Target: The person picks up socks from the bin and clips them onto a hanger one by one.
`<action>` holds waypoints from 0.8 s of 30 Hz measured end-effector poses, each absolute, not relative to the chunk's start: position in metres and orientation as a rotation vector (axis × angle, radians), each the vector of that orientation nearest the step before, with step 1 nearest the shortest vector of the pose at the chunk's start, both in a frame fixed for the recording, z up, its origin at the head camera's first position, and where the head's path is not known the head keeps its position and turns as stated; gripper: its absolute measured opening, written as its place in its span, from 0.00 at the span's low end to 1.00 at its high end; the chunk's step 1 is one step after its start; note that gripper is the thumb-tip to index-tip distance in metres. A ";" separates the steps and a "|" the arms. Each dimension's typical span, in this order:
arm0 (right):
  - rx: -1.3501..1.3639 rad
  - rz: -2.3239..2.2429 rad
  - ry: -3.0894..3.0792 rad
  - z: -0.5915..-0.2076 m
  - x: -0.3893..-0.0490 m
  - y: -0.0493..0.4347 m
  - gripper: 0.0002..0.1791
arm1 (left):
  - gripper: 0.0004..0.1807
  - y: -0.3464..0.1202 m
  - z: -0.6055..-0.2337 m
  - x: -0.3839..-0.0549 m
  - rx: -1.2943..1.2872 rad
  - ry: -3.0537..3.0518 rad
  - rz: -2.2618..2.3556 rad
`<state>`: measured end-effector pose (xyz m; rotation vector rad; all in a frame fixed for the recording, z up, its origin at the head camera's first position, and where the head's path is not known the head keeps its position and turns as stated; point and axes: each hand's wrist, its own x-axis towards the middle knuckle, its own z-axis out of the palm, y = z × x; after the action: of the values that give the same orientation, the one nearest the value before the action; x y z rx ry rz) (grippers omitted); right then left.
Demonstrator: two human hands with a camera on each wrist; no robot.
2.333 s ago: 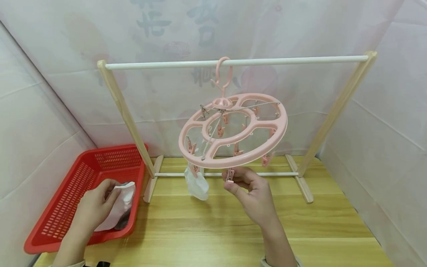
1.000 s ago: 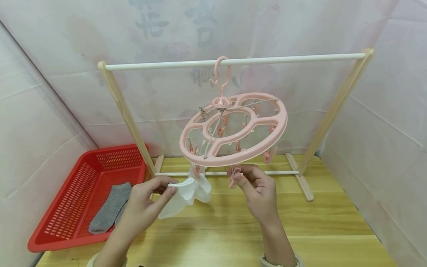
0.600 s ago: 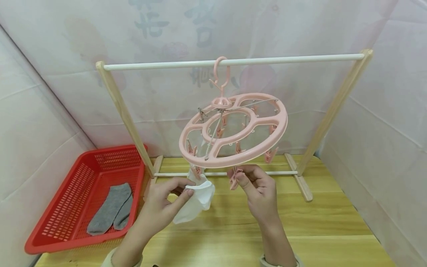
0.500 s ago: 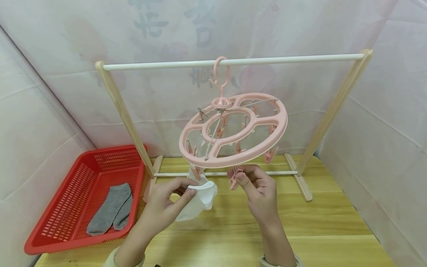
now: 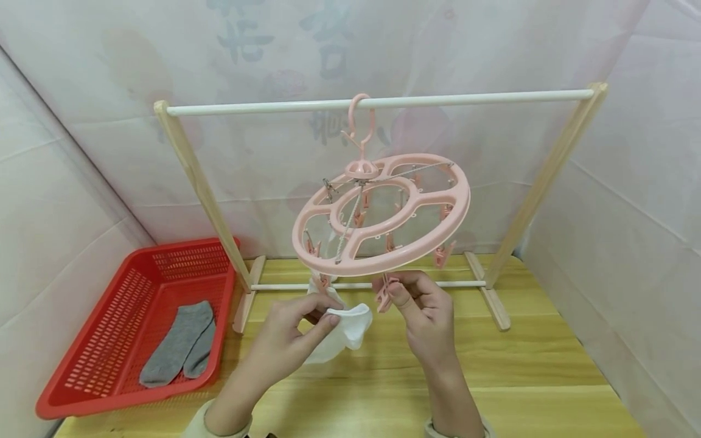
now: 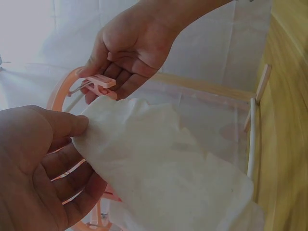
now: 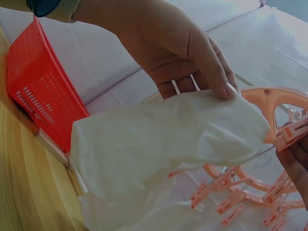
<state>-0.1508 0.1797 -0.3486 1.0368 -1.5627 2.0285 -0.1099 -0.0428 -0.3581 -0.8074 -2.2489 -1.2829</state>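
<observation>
My left hand (image 5: 290, 331) pinches a white sock (image 5: 353, 322) at its cuff edge, between thumb and fingers. The sock hangs down loosely, spread wide in the left wrist view. Just to the right, my right hand (image 5: 429, 319) pinches a pink clothespin (image 5: 385, 295) under the front rim of a round pink clip hanger (image 5: 378, 266). A small gap separates sock and clothespin in the head view. Behind the left fingers, a second white sock (image 7: 154, 214) hangs from another clip, partly hidden.
The hanger hooks over the white top bar (image 5: 263, 108) of a wooden-legged rack. More pink clips (image 7: 231, 199) dangle around its rings. At left, a red basket (image 5: 82, 398) holds grey socks (image 5: 175, 347). Fabric walls surround the wooden table (image 5: 526, 365).
My left hand has lifted the white sock out of the basket and carried it right, close to the clothespin, uncovering the grey socks. My right hand has kept its grip on the clothespin.
</observation>
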 end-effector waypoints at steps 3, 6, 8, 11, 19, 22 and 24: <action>1.021 2.031 -1.572 -0.349 -0.151 0.180 0.08 | 0.05 -0.039 -0.359 -0.111 -0.818 -2.266 -1.287; 1.009 2.033 -1.582 -0.349 -0.151 0.180 0.09 | 0.05 -0.035 -0.359 -0.112 -0.840 -2.273 -1.285; 1.002 2.033 -1.589 -0.349 -0.150 0.179 0.09 | 0.05 -0.032 -0.359 -0.113 -0.853 -2.275 -1.286; 1.019 2.027 -1.578 -0.348 -0.151 0.179 0.09 | 0.05 -0.027 -0.358 -0.114 -0.851 -2.288 -1.288; 1.054 2.024 -1.564 -0.348 -0.153 0.179 0.08 | 0.04 -0.021 -0.358 -0.120 -0.931 -2.241 -1.253; 1.060 2.028 -1.567 -0.349 -0.153 0.179 0.08 | 0.04 -0.019 -0.357 -0.122 -0.934 -2.241 -1.223; 1.063 2.034 -1.567 -0.349 -0.153 0.179 0.08 | 0.04 -0.018 -0.356 -0.123 -0.935 -2.243 -1.196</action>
<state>-0.1527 0.1790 -0.3489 1.0625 -1.5670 2.0344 -0.1227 -0.0185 -0.3558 -0.9351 -2.2426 -1.1964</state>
